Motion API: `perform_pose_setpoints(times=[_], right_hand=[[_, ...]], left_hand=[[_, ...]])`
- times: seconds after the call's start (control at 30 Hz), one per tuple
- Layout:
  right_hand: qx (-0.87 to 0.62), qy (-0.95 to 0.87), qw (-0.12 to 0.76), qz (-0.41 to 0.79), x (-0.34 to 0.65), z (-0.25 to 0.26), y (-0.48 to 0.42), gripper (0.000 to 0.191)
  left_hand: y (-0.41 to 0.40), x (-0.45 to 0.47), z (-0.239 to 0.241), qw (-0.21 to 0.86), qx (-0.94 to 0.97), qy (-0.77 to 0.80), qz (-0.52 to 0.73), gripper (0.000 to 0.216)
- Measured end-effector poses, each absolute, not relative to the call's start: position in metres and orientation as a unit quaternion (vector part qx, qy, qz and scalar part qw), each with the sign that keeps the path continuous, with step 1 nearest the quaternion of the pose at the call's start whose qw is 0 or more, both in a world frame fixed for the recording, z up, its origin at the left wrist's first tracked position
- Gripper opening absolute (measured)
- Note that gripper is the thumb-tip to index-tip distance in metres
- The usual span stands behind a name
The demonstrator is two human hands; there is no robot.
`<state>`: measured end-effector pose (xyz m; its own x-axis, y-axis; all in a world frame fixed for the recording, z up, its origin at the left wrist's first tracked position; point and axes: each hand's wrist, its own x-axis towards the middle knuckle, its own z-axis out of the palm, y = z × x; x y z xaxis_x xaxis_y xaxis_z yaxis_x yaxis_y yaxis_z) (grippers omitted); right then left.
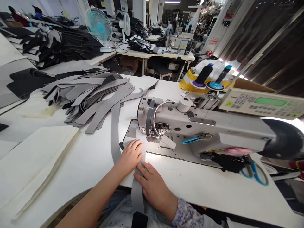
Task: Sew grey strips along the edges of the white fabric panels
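A grey fabric strip [137,196] runs from my lap over the table edge up to the needle area of a sewing machine [166,126]. My left hand [130,155] lies flat on the strip just in front of the needle area, fingers stretched forward. Closer to the table edge, my right hand [154,186] rests on the same strip with its fingers spread over it; its thumb is hidden. The strip's lower end has a black piece [139,220] and hangs over my lap. Left of my hands, another grey strip [115,133] lies on the table.
A heap of grey strips [95,91] covers the table's back left. Cream sheets [35,158] lie at left. Blue tweezers [191,140] and blue-handled scissors [257,172] are on the right. Thread cones [205,74] stand behind the machine. Fans [99,27] stand farther back.
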<state>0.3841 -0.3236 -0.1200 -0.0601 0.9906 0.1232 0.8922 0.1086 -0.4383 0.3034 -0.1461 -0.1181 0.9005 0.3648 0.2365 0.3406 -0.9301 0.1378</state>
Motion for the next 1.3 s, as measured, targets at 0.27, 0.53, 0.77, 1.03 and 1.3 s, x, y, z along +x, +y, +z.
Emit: perform_pose_setpoints(times=[0.27, 0.53, 0.77, 1.03, 1.3], right_hand=[[-0.649, -0.725, 0.188, 0.133, 0.379, -0.118, -0.329, 0.045], [-0.649, -0.729, 0.178, 0.129, 0.381, -0.123, -0.332, 0.046], [-0.640, -0.740, 0.172, 0.119, 0.377, -0.118, -0.341, 0.042], [-0.636, -0.744, 0.176, 0.107, 0.371, -0.114, -0.343, 0.038], [-0.638, -0.742, 0.179, 0.097, 0.373, -0.123, -0.331, 0.042]], left_hand=[[-0.146, 0.302, -0.104, 0.072, 0.977, 0.157, 0.129, 0.033], [-0.137, 0.329, -0.112, 0.031, 0.963, 0.217, 0.159, 0.030], [-0.148, 0.325, -0.113, 0.030, 0.967, 0.206, 0.146, 0.036], [-0.149, 0.321, -0.110, 0.038, 0.973, 0.186, 0.135, 0.035], [-0.138, 0.328, -0.112, 0.035, 0.973, 0.182, 0.141, 0.035]])
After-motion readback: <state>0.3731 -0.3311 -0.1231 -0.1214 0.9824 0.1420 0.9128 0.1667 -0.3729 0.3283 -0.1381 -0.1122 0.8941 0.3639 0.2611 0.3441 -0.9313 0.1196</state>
